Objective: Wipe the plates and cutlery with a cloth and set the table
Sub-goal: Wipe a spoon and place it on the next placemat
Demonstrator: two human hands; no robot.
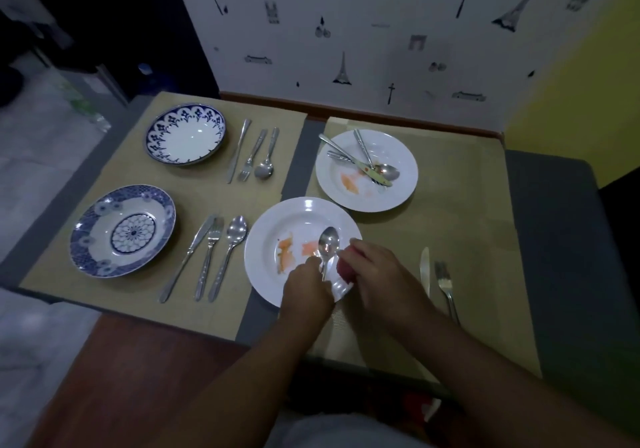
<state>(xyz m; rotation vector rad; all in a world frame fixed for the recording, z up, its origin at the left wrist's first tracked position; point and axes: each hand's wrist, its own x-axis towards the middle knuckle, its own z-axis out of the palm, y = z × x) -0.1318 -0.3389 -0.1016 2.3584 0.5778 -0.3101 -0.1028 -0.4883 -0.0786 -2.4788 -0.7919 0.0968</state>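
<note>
Spoon-wiping is the step in hand, lower centre of the frame. The left hand [304, 283] pinches the spoon [328, 243] by its handle, with the bowl lifted over the near white plate [266, 229]. The right hand [375, 269] is curled round a red cloth [344, 270] that is pressed to the spoon's neck.

The near plate carries orange smears, so it looks unwiped. Just right of it, a knife [425, 271] and fork [445, 279] lie side by side on the mat, apparently already placed. At upper right, the far white plate [405, 157] holds smeared cutlery crossed on it, seemingly untouched.

On the left half of the table [554, 240], a blue-rimmed plate [185, 136] and a blue-patterned plate [123, 231] each have cutlery laid beside them. Those two settings look finished.

The next move, as I judge it, is to draw the cloth over the spoon's bowl while the left hand holds the handle firm. The spoon would then go down beside the fork, and the smeared plate would get its wipe.
</note>
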